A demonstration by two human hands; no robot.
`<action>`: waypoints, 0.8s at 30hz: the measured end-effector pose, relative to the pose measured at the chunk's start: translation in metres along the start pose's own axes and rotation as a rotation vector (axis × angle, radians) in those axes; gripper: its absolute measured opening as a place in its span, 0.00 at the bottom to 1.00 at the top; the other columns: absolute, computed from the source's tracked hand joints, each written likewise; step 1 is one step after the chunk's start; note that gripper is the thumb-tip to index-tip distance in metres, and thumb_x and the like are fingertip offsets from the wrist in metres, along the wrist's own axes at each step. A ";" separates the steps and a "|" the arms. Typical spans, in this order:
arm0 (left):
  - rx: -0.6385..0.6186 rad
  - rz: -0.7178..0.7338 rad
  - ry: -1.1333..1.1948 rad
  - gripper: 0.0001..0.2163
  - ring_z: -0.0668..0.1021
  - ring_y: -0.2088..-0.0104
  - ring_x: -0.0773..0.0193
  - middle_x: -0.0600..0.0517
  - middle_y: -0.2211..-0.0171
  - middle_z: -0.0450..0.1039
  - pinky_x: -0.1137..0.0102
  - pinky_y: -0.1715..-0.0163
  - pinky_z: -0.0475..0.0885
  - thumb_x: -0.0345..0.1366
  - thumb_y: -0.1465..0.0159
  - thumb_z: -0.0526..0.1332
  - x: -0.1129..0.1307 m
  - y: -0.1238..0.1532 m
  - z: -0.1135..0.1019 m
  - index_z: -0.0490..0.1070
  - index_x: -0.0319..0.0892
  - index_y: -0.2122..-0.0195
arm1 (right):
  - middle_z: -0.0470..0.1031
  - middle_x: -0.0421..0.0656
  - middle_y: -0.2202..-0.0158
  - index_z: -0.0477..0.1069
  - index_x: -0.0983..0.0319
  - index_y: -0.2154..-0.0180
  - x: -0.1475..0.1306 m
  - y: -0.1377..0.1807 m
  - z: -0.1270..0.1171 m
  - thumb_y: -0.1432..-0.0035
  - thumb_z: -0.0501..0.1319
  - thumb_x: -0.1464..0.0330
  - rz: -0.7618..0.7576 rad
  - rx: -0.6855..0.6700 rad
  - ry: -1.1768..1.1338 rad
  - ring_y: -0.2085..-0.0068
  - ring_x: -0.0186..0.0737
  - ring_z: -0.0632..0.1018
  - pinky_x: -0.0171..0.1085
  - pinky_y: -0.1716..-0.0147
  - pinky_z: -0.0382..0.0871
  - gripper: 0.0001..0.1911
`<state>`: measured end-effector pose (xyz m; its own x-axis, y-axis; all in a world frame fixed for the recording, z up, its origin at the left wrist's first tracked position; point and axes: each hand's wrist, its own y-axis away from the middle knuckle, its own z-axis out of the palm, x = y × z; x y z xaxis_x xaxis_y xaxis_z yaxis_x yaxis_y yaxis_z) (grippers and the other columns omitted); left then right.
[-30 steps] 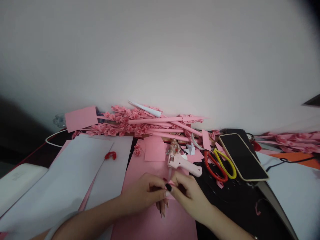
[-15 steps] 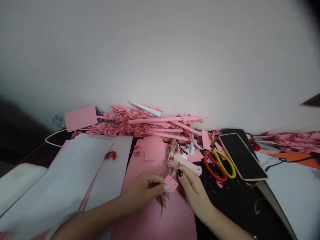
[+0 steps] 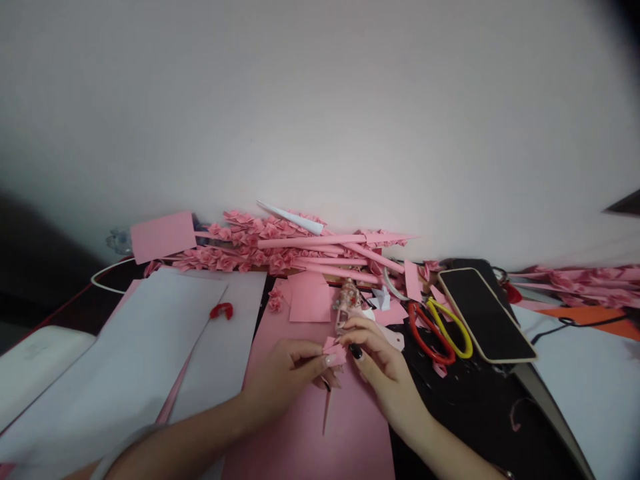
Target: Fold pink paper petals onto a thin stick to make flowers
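My left hand [image 3: 287,377] pinches a small piece of pink paper [image 3: 334,355] between thumb and fingers. The paper is folded, with flaps that stand up. Below the fingers of that hand a thin stick [image 3: 327,413] points down; which fingers grip it I cannot make out. My right hand [image 3: 383,367] is closed at the paper's right edge, thumb and fingertips pressed on it. Both hands are above a large pink sheet [image 3: 305,433]. Just behind the right hand lies a pale pink glue gun [image 3: 395,338], partly hidden by it.
Behind lie pink paper flowers [image 3: 250,243] and rolled stems. A stack of pink squares [image 3: 309,300] is near the hands. Scissors with a red-and-yellow handle [image 3: 450,327] and a phone [image 3: 490,313] lie right. White sheets [image 3: 150,333] and a power-bank-like white box [image 3: 50,353] are left.
The pink paper has moved slightly up and now shows raised, folded flaps instead of a flat face. The right fingers have closed in on its edge. The stick shows more below.
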<state>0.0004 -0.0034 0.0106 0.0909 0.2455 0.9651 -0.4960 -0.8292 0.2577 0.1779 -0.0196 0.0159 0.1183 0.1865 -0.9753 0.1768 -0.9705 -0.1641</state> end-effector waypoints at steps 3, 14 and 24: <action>-0.035 0.034 -0.078 0.14 0.78 0.72 0.64 0.49 0.75 0.78 0.74 0.70 0.72 0.42 0.39 0.58 0.002 0.002 0.001 0.78 0.37 0.72 | 0.69 0.44 0.57 0.74 0.59 0.68 0.001 -0.001 0.002 0.46 0.63 0.66 0.051 0.011 -0.036 0.51 0.43 0.71 0.38 0.52 0.64 0.04; -0.099 0.032 -0.144 0.16 0.79 0.72 0.64 0.47 0.74 0.79 0.73 0.70 0.73 0.43 0.39 0.57 -0.002 0.006 0.003 0.78 0.36 0.72 | 0.72 0.44 0.63 0.69 0.63 0.81 -0.002 0.001 0.009 0.51 0.65 0.72 0.104 0.055 -0.081 0.61 0.40 0.75 0.36 0.61 0.67 0.10; -0.054 -0.057 0.009 0.18 0.80 0.74 0.62 0.45 0.75 0.79 0.72 0.71 0.73 0.47 0.40 0.59 0.005 0.006 0.003 0.77 0.34 0.72 | 0.72 0.46 0.51 0.78 0.59 0.66 0.000 0.008 0.002 0.35 0.50 0.62 0.010 0.015 0.026 0.50 0.45 0.72 0.41 0.50 0.63 0.19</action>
<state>0.0003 -0.0088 0.0172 0.1124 0.2964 0.9484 -0.5362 -0.7855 0.3090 0.1773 -0.0275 0.0147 0.1450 0.1808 -0.9728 0.1608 -0.9744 -0.1572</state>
